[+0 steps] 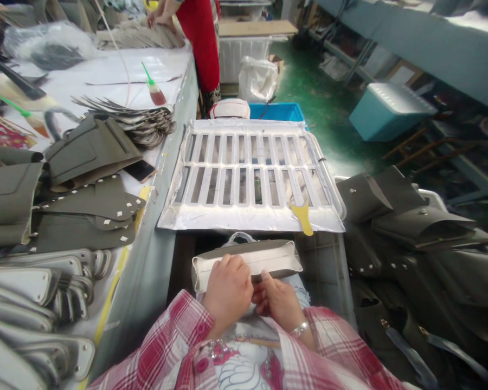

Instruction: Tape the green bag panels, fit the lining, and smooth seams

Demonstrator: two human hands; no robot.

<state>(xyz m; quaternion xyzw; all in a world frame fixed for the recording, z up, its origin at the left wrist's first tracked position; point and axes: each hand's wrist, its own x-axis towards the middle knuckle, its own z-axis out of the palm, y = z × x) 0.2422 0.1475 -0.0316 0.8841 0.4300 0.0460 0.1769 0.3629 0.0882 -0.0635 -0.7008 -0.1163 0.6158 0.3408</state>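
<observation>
Close to my body, a grey-green leather-like piece with a pale cream inner face (272, 259) lies crosswise between my hands. My left hand (230, 284) is closed over its near edge, left of the middle, with the fingertips curled down out of sight. Against the lower edge, right of the middle, my right hand (277, 298) pinches it with the thumb on top and fingers bent below. Just beyond stands a white slatted rack (244, 165), with a yellow tool (303, 218) at its near right edge.
At left, a table (106, 67) bears grey-green pieces (91, 151), stacked strips (36, 319), glue bottles (156, 95) and a phone (139, 170). More grey-green pieces (423, 222) are piled at right. A person in red (201, 43) stands beyond. A blue bin (282, 112) sits behind the rack.
</observation>
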